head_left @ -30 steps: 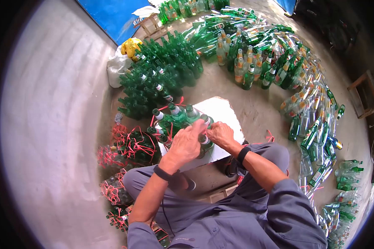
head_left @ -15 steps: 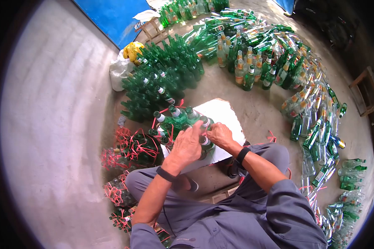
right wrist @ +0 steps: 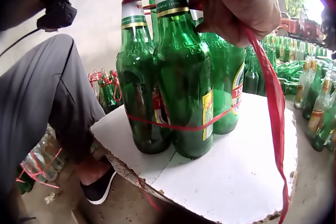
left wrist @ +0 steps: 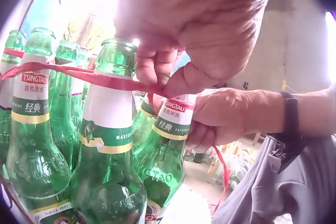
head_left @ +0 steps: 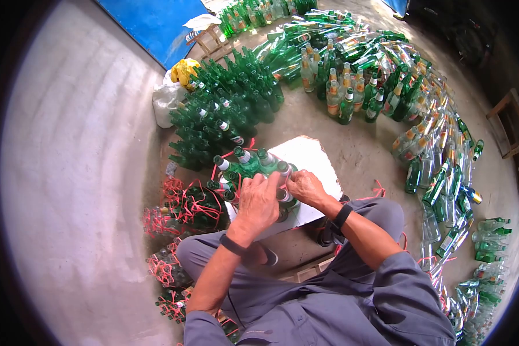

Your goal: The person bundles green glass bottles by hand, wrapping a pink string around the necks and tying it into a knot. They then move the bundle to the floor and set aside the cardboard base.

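A cluster of green glass beer bottles (head_left: 248, 164) stands upright on a white board (right wrist: 241, 166). Red plastic string (left wrist: 68, 70) runs round the bottle necks, and a second loop (right wrist: 184, 127) goes round their lower bodies. At the necks, my left hand (head_left: 258, 202) pinches the string between thumb and fingers, seen close up in the left wrist view. Beside it, across a bottle neck, my right hand (head_left: 307, 187) grips the string with curled fingers. From the right hand a loose tail of string (right wrist: 273, 103) hangs down past the board's edge.
Many green bottles (head_left: 236, 86) stand packed at the far left. Standing and lying bottles (head_left: 432, 150) curve round the right side. Bundles tied with red string (head_left: 196, 202) are by the left knee. A wooden frame (head_left: 507, 124) leans at the right.
The left hand's raised index finger has come down toward the bottle necks. The right hand stays almost in place at the string. The bottles have not moved.
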`<state>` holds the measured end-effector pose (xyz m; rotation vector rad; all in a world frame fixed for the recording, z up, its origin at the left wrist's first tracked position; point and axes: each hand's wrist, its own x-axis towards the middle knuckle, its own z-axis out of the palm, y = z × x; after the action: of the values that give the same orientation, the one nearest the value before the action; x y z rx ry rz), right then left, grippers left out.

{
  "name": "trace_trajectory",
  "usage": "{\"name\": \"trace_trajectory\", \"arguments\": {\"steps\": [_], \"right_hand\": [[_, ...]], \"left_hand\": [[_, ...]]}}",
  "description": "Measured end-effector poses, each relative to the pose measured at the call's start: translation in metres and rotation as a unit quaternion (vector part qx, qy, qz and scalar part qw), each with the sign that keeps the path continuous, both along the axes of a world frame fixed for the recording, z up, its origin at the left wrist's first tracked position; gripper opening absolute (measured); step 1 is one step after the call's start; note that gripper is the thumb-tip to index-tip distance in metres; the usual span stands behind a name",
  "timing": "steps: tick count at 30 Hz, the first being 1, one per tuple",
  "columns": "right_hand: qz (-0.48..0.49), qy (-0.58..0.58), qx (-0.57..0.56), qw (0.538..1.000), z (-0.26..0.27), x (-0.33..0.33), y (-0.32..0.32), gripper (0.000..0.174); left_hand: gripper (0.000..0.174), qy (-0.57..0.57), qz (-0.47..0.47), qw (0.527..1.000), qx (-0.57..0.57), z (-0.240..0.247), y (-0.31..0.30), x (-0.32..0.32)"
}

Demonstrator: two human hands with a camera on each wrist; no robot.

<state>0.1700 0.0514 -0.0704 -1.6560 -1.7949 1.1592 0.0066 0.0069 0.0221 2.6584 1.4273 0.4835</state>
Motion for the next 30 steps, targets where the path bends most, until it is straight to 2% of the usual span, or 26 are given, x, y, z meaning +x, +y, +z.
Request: {"name": "trace_trajectory", "arguments": {"steps": [5,7,9,10,12,17,21,24,30], "right_hand": [[0.014,0.029,-0.007,0.999,0.009,0.003,0.001,0.032],[0.022,0.041,-0.004,0.999,0.008,0.006,0.003,0.031],[0.089,0.077,0.021,0.993,0.005,0.01,0.007,0.038],[0.088,0.077,0.02,0.993,0.002,0.011,0.007,0.038],[0.12,0.092,0.054,0.987,0.0,0.013,0.009,0.033],[0.126,0.11,0.043,0.985,0.009,0.016,0.007,0.03],[0.132,0.114,0.009,0.985,0.026,0.02,0.007,0.03],[0.134,0.15,0.034,0.979,0.016,0.022,0.008,0.026],[0.156,0.129,0.015,0.979,0.03,0.028,0.007,0.027]], "left_hand": [[0.051,0.002,0.0,1.0,-0.007,0.008,0.004,-0.001],[0.041,0.012,-0.003,1.0,0.001,0.007,0.005,-0.003],[0.037,0.027,-0.022,0.999,0.004,0.004,0.009,-0.008],[0.033,0.043,-0.04,0.998,0.01,0.003,0.01,-0.01],[0.029,0.03,-0.04,0.999,0.001,0.004,0.012,-0.011],[0.018,0.031,-0.024,0.999,0.003,0.007,0.014,-0.013],[0.014,0.014,-0.005,1.0,0.017,0.008,0.013,-0.011],[0.012,-0.006,0.007,1.0,0.01,0.004,0.014,-0.013],[0.008,-0.004,0.027,1.0,0.006,0.006,0.013,-0.02]]}}
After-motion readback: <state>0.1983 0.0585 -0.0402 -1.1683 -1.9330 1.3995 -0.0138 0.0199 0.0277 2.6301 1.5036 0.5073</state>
